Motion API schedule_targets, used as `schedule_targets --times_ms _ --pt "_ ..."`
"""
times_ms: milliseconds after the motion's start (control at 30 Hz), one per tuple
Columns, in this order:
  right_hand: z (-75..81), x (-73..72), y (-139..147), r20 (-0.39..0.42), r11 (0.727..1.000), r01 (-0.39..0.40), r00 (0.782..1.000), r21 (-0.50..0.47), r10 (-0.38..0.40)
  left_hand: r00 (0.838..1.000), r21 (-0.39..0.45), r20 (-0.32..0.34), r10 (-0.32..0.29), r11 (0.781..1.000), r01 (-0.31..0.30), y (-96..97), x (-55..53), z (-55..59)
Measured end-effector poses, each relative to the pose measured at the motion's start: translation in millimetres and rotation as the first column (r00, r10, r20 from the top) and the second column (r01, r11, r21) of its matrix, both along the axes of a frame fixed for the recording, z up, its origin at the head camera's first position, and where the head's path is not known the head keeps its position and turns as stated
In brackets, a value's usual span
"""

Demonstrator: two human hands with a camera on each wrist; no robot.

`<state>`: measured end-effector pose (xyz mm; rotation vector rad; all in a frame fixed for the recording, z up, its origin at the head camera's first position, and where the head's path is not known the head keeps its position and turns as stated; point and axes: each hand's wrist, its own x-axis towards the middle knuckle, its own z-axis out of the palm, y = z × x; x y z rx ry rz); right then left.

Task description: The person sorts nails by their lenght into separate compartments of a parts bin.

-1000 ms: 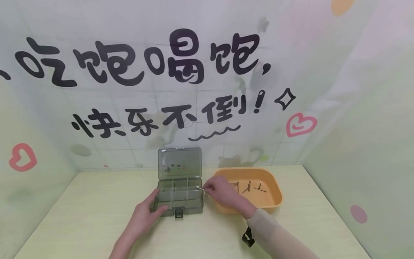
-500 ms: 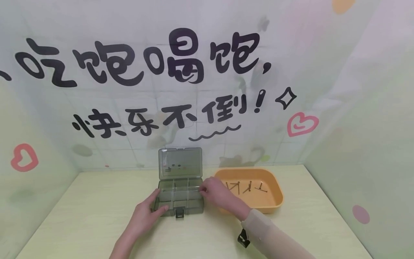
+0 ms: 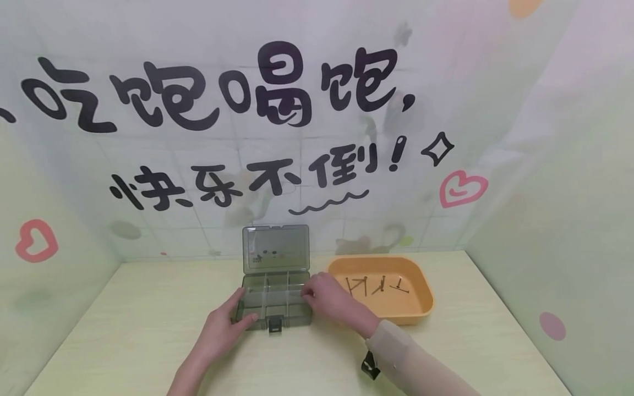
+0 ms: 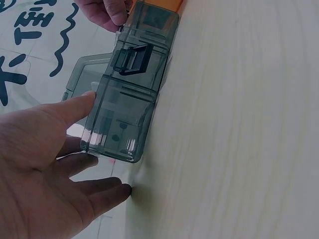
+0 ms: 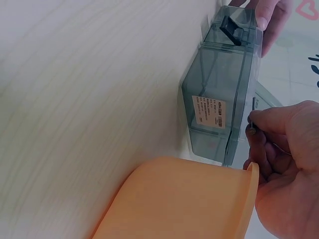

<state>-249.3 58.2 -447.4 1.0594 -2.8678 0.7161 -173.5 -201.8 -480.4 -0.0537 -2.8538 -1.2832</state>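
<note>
A grey translucent compartment box stands on the table with its lid raised. My left hand grips its left front corner, thumb on the front rim; in the left wrist view the other fingers stretch away from the box. At the right edge of the box is my right hand. It pinches a thin dark nail between thumb and index finger, over the rim in the right wrist view. Fingers hide most of that nail. Several nails lie loose in the orange tray.
The tray stands right of the box, close beside it, under my right forearm. A printed wall rises behind the table, with side walls left and right. A black strap piece hangs by the right sleeve.
My right hand has moved slightly left, over the right edge of the box. The nail's silvery length, visible earlier, is now hidden in the head view. My left hand has stayed in place.
</note>
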Motion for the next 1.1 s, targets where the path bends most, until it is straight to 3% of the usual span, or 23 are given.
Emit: schedule_targets --times_ms 233,467,833,1100 --pt "-0.9 0.3 -4 0.008 0.999 0.048 0.999 -0.003 -0.048 1.0 -0.008 -0.004 0.003 1.0 -0.003 -0.2 -0.8 -0.4" --pt "1.7 -1.1 -2 0.051 0.993 0.092 0.995 -0.075 -0.089 1.0 -0.01 -0.01 -0.002 1.0 0.002 -0.3 -2.3 -1.1" --pt "0.7 -11.2 19 0.134 0.975 0.073 0.99 -0.212 -0.045 1.0 -0.023 -0.008 0.004 1.0 -0.005 -0.9 -2.6 -1.5" --pt "-1.0 -20.6 42 0.071 0.962 0.109 0.993 -0.251 -0.094 1.0 -0.014 -0.004 0.006 1.0 -0.006 -0.3 -1.9 -0.4"
